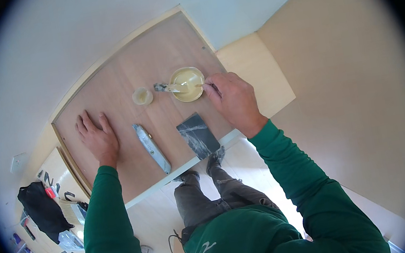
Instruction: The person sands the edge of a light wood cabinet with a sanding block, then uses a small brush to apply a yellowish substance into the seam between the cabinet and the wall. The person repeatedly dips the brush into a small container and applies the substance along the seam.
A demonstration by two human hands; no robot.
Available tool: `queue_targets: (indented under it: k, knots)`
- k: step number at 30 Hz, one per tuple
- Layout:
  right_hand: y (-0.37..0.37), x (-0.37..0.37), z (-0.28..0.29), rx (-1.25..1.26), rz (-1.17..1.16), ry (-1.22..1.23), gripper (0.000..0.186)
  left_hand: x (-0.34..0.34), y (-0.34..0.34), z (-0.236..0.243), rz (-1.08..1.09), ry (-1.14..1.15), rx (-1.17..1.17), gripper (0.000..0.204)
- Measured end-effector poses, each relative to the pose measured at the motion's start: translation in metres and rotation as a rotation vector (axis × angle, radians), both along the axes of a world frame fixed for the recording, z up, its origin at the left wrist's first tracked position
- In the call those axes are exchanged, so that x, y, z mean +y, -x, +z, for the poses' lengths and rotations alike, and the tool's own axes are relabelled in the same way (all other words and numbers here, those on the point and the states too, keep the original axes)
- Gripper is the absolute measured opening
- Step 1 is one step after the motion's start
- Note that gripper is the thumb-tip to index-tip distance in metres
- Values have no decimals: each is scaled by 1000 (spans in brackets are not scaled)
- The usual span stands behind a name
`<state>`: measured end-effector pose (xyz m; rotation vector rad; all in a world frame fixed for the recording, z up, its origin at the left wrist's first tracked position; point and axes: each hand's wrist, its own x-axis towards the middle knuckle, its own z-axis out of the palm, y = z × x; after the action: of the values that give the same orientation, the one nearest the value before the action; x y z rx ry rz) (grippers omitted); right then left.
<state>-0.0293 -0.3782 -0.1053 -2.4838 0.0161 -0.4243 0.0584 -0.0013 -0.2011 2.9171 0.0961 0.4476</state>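
My left hand (97,139) lies flat on the wooden tabletop (117,87) with its fingers spread, holding nothing. At the right, my right hand (231,99) pinches a thin stick (199,85) whose tip reaches over the rim of a shallow round dish (177,95). Pale yellow liquid or paste coats the inside of the dish. A smeared spatula-like tool (167,87) rests across the dish's left rim. Left of it stands a small clear cup (142,96). A grey utility knife (151,148) lies between my hands. Near the front edge is a dark, white-streaked rectangular block (197,135).
A raised pale edge strip (111,54) borders the tabletop at the back. A light wooden panel (255,73) adjoins it at the right. At the far left, a black cloth or bag (45,212) lies on another surface beside a small red item (51,192). Walls stand close behind.
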Motion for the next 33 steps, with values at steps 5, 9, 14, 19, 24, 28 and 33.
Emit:
queue_targets:
  k: [5,9,14,19,24,28,33]
  knots:
    - [-9,1,-2,36,64,116,9,0,-2,0,18,-21,35,64]
    - [-14,4,-1,56,81,152,10,0,-3,1,44,-23,58,66]
    - [-15,6,-3,78,67,172,9,-1,-4,1,58,-26,81,66]
    - [-9,4,6,58,-4,62,9,1,-3,0,57,-32,63,66]
    - [9,-6,16,90,-24,-3,9,-3,-2,4,60,-17,70,66]
    - [16,-7,9,57,-20,-15,9,0,-3,1,50,-16,60,66]
    - [19,-6,7,35,-25,-53,10,2,-3,-1,45,-22,58,66]
